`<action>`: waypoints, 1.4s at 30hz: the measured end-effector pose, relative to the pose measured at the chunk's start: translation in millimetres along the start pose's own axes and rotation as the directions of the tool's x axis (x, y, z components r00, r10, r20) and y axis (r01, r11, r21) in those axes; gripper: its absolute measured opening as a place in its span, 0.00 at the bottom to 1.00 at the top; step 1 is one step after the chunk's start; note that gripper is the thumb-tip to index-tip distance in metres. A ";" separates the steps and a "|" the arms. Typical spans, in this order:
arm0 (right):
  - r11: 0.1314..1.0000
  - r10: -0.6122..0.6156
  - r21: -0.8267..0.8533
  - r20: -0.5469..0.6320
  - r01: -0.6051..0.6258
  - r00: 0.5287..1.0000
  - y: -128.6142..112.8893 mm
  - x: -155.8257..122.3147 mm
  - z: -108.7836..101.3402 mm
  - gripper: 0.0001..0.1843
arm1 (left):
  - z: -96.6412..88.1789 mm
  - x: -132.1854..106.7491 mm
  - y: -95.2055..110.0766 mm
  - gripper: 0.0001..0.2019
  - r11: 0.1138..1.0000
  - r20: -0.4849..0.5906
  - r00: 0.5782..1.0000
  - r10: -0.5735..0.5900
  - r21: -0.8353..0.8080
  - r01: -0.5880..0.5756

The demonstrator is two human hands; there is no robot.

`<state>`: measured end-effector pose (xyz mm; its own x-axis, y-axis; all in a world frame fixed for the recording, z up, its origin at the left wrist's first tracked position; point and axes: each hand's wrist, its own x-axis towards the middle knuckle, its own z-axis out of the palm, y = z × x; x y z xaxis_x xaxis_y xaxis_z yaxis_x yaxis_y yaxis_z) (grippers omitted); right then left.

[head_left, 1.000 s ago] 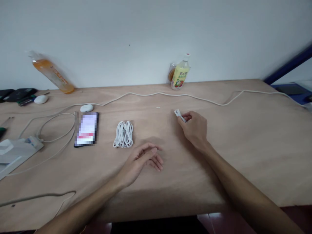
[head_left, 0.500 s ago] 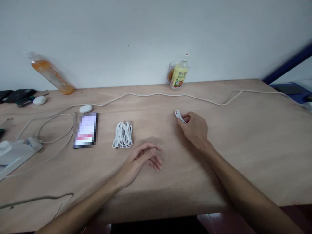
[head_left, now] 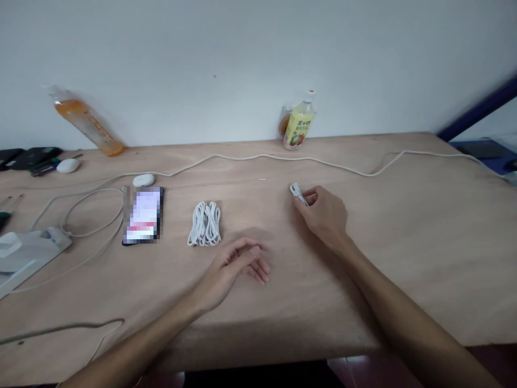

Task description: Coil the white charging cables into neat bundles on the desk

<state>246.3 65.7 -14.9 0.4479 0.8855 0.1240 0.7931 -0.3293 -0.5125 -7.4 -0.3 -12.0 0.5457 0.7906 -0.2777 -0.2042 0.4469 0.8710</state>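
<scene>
My right hand (head_left: 325, 215) rests on the wooden table (head_left: 404, 242), fingers pinched on a small white coiled cable (head_left: 297, 192) whose end sticks out to the left. My left hand (head_left: 236, 267) lies on the table nearer me, palm down, fingers loosely spread and holding nothing. A bundle of white cable (head_left: 205, 223) lies just left of and beyond my left hand. A phone with a lit screen (head_left: 143, 214) lies further left.
A long white cord (head_left: 258, 157) runs across the back of the table. A yellow drink bottle (head_left: 298, 126) stands at the wall and an orange bottle (head_left: 86, 120) leans at the back left. A white earbud case (head_left: 144, 179), mouse (head_left: 68, 165) and charger (head_left: 30, 248) lie left.
</scene>
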 end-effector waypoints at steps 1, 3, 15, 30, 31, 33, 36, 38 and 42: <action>1.000 -0.001 -0.005 -0.005 0.001 1.000 0.6 -0.3 1.0 0.13 | 0.4 -0.2 0.1 0.23 1.000 0.001 1.000 0.005 0.013 -0.005; 1.000 -0.025 -0.007 -0.048 0.025 0.999 2.3 -1.1 3.4 0.15 | 2.2 -1.9 1.1 0.21 0.997 0.000 1.000 0.031 0.066 -0.031; 0.946 -0.253 0.131 -0.269 0.295 0.929 -2.0 -11.4 12.8 0.16 | -10.4 -16.9 52.0 0.13 0.581 -0.299 0.756 0.582 0.803 -0.129; 0.678 -0.726 0.236 0.067 0.696 0.684 -8.6 -23.4 15.2 0.12 | -45.2 9.1 100.4 0.11 0.363 -0.555 0.626 0.548 0.832 0.420; 0.666 -0.739 0.243 0.079 0.706 0.669 -8.4 -24.0 15.6 0.12 | -44.5 8.4 100.3 0.11 0.366 -0.562 0.628 0.538 0.827 0.427; 0.652 -0.753 0.248 0.098 0.717 0.651 -8.1 -24.9 15.9 0.12 | -42.6 6.8 100.1 0.10 0.382 -0.583 0.648 0.491 0.812 0.441; 0.640 -0.765 0.244 0.107 0.729 0.635 -8.0 -25.4 15.7 0.14 | -40.2 3.9 98.8 0.07 0.381 -0.599 0.688 0.410 0.798 0.467; 0.635 -0.768 0.251 0.100 0.730 0.633 -7.7 -25.3 15.6 0.14 | -39.2 1.9 97.1 0.06 0.340 -0.592 0.702 0.397 0.805 0.486; 0.646 -0.760 0.252 0.119 0.721 0.639 -6.6 -24.6 15.4 0.13 | -36.4 -1.4 93.5 0.10 0.265 -0.583 0.700 0.412 0.812 0.520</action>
<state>223.6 51.2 -27.7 -0.3652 0.8552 0.3677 0.7308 0.5080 -0.4559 -56.8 55.6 55.1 -0.1758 0.9817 -0.0725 0.8897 0.1900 0.4151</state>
